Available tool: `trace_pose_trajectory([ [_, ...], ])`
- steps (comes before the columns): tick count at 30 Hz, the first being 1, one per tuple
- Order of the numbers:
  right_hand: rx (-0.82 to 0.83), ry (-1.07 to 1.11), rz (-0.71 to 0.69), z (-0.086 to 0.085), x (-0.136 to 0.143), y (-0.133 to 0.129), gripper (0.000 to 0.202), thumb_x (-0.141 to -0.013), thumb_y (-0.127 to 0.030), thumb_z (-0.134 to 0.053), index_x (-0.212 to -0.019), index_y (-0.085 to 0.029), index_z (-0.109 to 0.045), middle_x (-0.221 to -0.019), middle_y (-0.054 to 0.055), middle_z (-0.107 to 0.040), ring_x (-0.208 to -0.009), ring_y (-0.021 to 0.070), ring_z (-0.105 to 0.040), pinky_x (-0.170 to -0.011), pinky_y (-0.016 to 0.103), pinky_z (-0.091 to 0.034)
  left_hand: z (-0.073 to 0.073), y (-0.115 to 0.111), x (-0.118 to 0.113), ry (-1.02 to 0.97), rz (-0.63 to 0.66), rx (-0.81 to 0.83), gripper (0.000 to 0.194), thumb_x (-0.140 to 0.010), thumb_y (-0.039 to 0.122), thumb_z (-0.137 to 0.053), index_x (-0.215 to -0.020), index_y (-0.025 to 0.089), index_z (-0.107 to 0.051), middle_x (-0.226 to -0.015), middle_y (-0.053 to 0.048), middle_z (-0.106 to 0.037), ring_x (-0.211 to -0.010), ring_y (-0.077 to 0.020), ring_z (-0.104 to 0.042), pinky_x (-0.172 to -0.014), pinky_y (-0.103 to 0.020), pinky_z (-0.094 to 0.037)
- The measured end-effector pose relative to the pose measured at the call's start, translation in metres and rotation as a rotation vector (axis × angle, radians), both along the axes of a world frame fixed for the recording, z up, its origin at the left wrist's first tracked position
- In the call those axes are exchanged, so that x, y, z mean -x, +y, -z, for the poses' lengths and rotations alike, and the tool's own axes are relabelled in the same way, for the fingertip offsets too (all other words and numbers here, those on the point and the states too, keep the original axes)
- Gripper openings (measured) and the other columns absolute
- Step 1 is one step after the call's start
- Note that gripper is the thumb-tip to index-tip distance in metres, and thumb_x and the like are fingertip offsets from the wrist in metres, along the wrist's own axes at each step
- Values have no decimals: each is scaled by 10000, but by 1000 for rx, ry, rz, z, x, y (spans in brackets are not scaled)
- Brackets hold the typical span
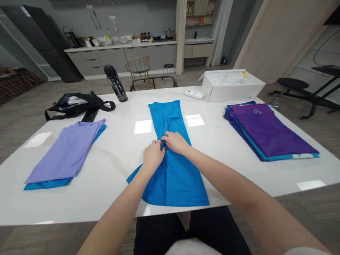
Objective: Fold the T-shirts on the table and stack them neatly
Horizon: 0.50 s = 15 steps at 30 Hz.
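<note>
Centrally, blue cloth (185, 173): one, creased along its middle, laid lengthwise on the counter (112, 137); hem just inside the near edge, top just inside the far edge.
Left grip (153, 156): fingers and thumb together, clamped on a fold of the blue cloth.
Right grip (175, 142): also clamped on that fold, just beside the left.
Open room: bare counter on both sides of the blue cloth, wider toward the right pile; a strip before each pile too.
Left pile (68, 150): two layers show, lilac over blue.
Right pile (272, 130): purple on top, blue and navy beneath; full count unclear.
Far left: one bag (75, 105), one phone (90, 115) against it, one bottle (117, 86) upright.
Far right: one open box (233, 88), one white device (194, 94) beside it.
</note>
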State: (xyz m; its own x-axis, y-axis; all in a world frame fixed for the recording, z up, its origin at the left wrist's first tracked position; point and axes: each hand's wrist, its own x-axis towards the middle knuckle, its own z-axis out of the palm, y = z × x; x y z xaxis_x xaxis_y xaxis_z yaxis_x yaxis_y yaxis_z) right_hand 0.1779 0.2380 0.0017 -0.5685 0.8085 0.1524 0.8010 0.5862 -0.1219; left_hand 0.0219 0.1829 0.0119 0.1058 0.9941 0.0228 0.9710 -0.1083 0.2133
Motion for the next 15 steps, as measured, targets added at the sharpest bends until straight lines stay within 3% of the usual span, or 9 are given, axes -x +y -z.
trace_pose_trajectory([
  [5,-14,40,79,1,-3,-14,281,-1021,-193,-450,-1182,-236,-676,-1163,92,-625,-1041,229,-597,-856,332,-410,-13,-27,1,18,-52,71,314,-987,364,-511,-1272,238,-548,-1070,-112,-727,-992,-305,-714,-803,-370,-510],
  [11,13,44,199,-1,-23,-20,319,-1018,-192,-420,-1242,-218,-645,-1219,117,-622,-1046,249,-598,-861,337,-417,-32,-77,8,60,11,94,336,-990,368,-515,-1305,258,-560,-1063,-112,-745,-964,-310,-727,-795,-376,-516],
  [15,11,2,138,-2,-23,-40,364,-1014,-216,-445,-1346,-226,-595,-1218,124,-618,-1030,257,-593,-848,345,-397,-36,-110,12,55,42,146,300,-986,309,-522,-1273,249,-585,-1110,-96,-738,-981,-283,-721,-794,-357,-519],
])
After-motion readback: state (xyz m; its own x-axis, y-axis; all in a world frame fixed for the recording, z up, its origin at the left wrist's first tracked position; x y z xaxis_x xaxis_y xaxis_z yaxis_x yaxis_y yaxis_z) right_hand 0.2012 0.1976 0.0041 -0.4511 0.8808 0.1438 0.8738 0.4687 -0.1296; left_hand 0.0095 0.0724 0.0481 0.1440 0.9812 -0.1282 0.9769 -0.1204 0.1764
